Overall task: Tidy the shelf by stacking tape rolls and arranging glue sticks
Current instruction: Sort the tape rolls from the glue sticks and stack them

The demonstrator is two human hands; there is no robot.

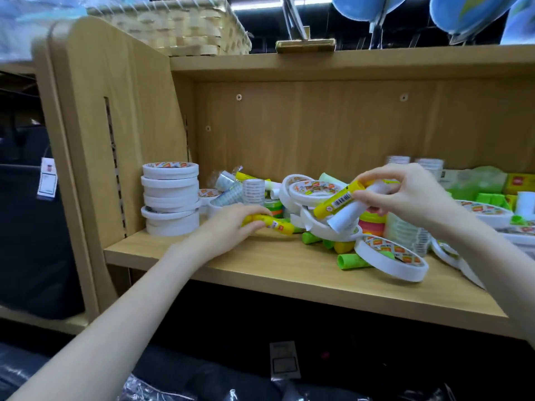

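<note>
A pale woven wicker basket (185, 27) sits on the top board at the upper left of the frame, and just right of it a shiny brass-coloured metal clip (305, 45) rests on the same board. Blue rounded plush shapes (469, 13) hang along the upper right edge. At the far left, a small white paper price tag (47, 180) dangles against a dark bag (26, 241).

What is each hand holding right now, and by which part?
The left hand grips a yellow glue stick by its left end, low over the shelf. The right hand pinches a second glue stick at its upper end.
</note>
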